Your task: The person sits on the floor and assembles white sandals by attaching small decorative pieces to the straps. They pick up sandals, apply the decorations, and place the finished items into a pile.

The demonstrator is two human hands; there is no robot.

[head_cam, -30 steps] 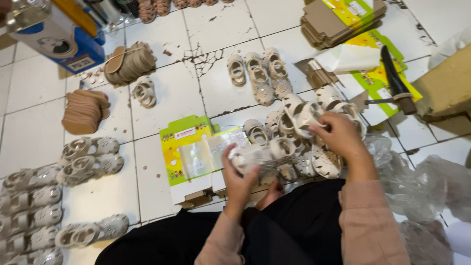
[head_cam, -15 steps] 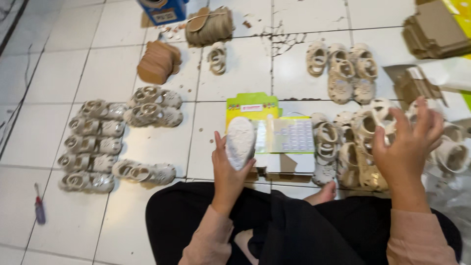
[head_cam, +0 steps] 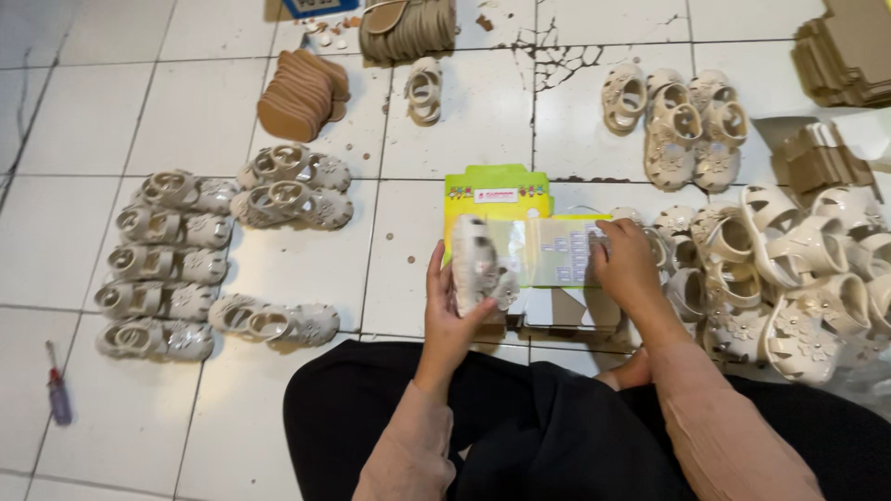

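- A person sits on a white tiled floor (head_cam: 83, 250), seen from above, dark trousers at six o'clock.
- The left hand (head_cam: 452, 315), just below centre, has its fingers wrapped around a pair of small cream sandals (head_cam: 478, 269), held on edge.
- The right hand (head_cam: 626, 264), at three o'clock of the left, rests on a clear plastic packet (head_cam: 548, 250); its fingers press down on the packet, though whether they pinch it is hard to tell.
- The packet lies on a green and yellow box (head_cam: 492, 190), at twelve o'clock of the hands.
- A heap of loose sandals (head_cam: 798, 269) sits at three o'clock.
- Paired sandals in rows (head_cam: 167, 264) lie at nine o'clock.
- A stack of brown soles (head_cam: 302, 93) sits at eleven o'clock.
- A red-handled screwdriver (head_cam: 58, 390) lies at eight o'clock.
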